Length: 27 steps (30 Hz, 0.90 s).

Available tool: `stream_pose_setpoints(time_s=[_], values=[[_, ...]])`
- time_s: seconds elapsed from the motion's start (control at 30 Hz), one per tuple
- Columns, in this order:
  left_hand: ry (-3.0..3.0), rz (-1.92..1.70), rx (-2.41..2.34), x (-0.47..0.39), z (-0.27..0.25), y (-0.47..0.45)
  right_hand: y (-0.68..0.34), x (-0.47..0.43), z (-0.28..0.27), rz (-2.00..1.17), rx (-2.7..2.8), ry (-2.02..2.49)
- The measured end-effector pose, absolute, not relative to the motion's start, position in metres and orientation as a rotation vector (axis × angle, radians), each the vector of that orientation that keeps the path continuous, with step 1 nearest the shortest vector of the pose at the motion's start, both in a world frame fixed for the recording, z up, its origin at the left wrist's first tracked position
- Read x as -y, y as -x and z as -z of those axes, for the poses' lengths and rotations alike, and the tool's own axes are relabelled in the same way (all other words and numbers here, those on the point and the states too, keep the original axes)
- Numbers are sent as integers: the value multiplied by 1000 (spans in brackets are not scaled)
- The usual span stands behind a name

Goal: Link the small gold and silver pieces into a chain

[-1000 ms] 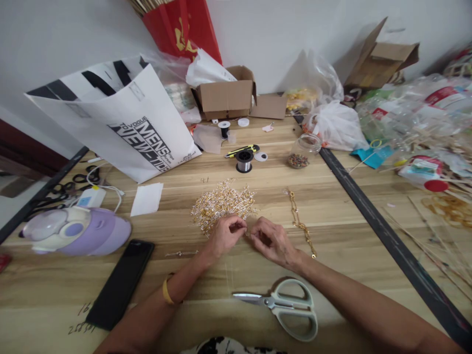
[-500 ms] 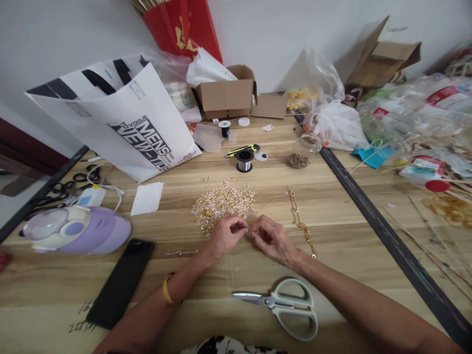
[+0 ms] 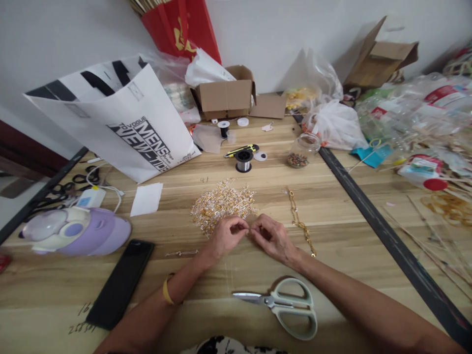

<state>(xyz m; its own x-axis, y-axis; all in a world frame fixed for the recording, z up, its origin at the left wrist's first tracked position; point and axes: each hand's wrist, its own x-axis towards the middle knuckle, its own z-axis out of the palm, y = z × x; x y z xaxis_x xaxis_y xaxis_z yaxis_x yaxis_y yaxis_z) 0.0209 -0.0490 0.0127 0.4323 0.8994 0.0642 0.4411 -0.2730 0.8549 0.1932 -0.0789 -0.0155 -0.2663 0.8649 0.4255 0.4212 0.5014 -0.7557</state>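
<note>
My left hand point(image 3: 229, 236) and my right hand point(image 3: 271, 237) meet fingertip to fingertip over the wooden table. Both are closed in a pinch, and what lies between the fingers is too small to make out. Just behind my left hand spreads a heap of small gold and silver chain pieces point(image 3: 217, 204). A gold chain point(image 3: 295, 211) lies stretched out to the right of my right hand. Left of my left wrist is a short thin chain point(image 3: 182, 253). Scissors point(image 3: 275, 301) with pale handles rest in front of my hands, blades slightly apart.
Behind the heap stand a wire spool point(image 3: 244, 161), a yellow-black cutter point(image 3: 241, 150) and a glass jar point(image 3: 300, 152) of beads. To the left are a phone point(image 3: 121, 284), a purple bottle point(image 3: 92, 231) and a white bag point(image 3: 121, 132). Plastic bottles point(image 3: 416, 108) crowd the right.
My fingertips have come slightly closer together, with the right hand shifting a little to the left. The things on the table lie as before; the view has moved very slightly.
</note>
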Motion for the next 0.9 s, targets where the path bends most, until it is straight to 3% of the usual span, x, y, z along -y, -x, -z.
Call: stream_pose_setpoints(time_s=[0.9], values=[[-1863, -694, -1084, 49, -13, -17, -194, 78, 17, -686, 1891, 1057]])
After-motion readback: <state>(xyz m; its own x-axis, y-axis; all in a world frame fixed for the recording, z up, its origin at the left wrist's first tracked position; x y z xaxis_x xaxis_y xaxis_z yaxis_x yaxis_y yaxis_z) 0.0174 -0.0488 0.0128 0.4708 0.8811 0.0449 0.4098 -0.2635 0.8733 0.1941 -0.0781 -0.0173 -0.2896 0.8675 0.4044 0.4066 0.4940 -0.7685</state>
